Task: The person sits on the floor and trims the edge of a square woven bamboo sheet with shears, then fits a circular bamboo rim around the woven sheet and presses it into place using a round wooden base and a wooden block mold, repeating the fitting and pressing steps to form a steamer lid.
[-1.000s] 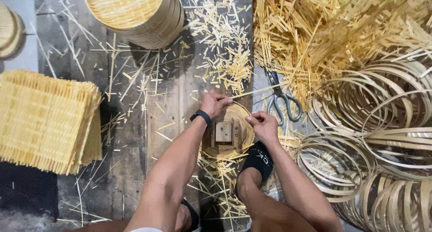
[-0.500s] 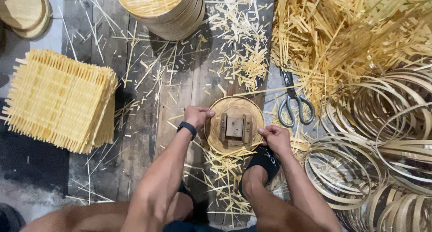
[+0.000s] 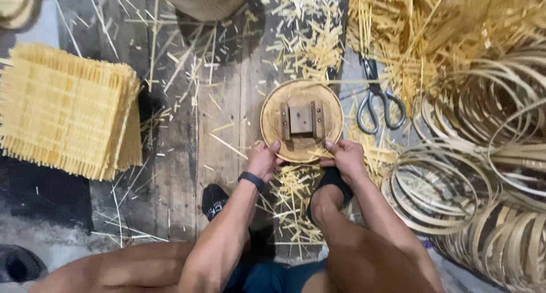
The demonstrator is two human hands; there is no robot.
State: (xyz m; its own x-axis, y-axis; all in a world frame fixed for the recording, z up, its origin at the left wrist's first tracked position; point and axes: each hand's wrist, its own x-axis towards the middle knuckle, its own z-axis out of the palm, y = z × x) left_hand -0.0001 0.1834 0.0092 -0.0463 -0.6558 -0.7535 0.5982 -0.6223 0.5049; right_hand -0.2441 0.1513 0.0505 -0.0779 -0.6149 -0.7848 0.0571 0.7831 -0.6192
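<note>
I was looking down into a bamboo-weaving workshop: a worn plank floor (image 3: 222,151) littered with splints, woven mats (image 3: 68,114) stacked far left of my fingers (image 3: 273,148), scissors (image 3: 378,102) and coiled bamboo hoops (image 3: 489,173) to their right.

left hand (image 3: 264,159) and right hand (image 3: 344,156) shifted to round form's (image 3: 301,122) near edge

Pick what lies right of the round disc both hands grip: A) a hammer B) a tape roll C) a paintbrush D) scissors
D: grey-handled scissors lie on the floor just right of the round disc, which the left hand and right hand grip at its near edge.
</note>
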